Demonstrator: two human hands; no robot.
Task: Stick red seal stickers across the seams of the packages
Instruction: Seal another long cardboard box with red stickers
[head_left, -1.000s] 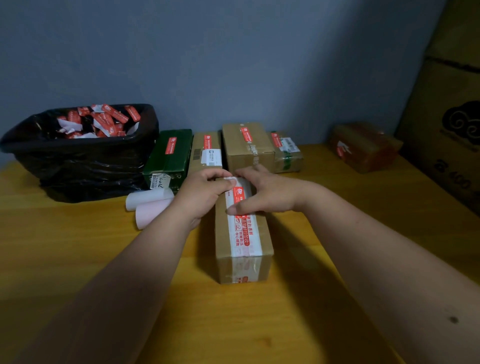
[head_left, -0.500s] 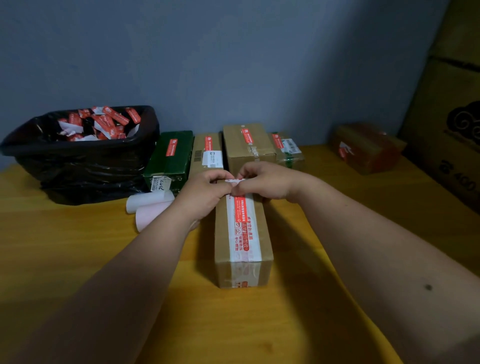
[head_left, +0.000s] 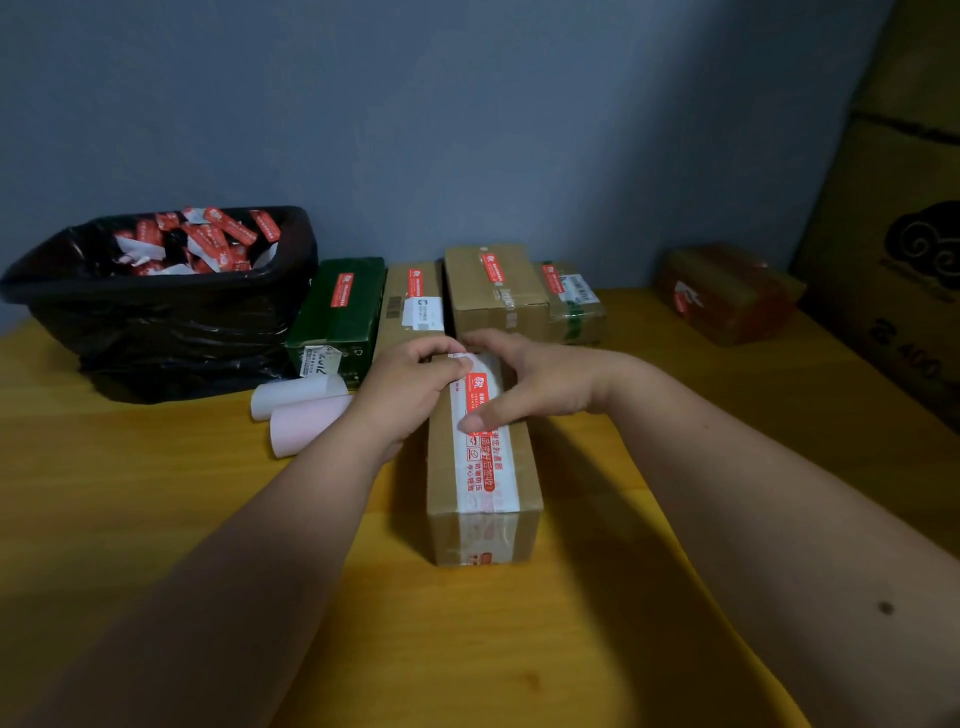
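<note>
Sticker (head_left: 477, 391), red with a white tail, lies under my fingers at the far end of the long brown package (head_left: 480, 467), and its long axis runs the same way as the box, away from me along the white tape that covers the top seam. My right hand (head_left: 535, 382) is the one working it: the thumb (head_left: 475, 423) presses flat on the near end of the red strip, while the other fingers arch over the far right edge of the box, loosely spread, not closed round anything. My left hand (head_left: 415, 387) sits just beside it on the left, fingers curled, the thumb and forefinger meeting on the small white tail at the far end of the strip; I judge that to be a pinch on the backing, though the contact is too small to be sure. So the strip is held between my two hands, the left at its far tip, the right at its near end, both equally close. The next stroke, as I judge it, runs along the box toward me or over the far edge, and a crooked pull would set the seal askew. Outward, the package lies lengthwise on the yellow desk (head_left: 156, 519). Behind my hands stands a row of sealed boxes (head_left: 493, 291), each with a red strip on top, two paper rolls (head_left: 301, 410) lie to the left, and a black bin (head_left: 156, 322) holds discarded red-and-white scraps.
</note>
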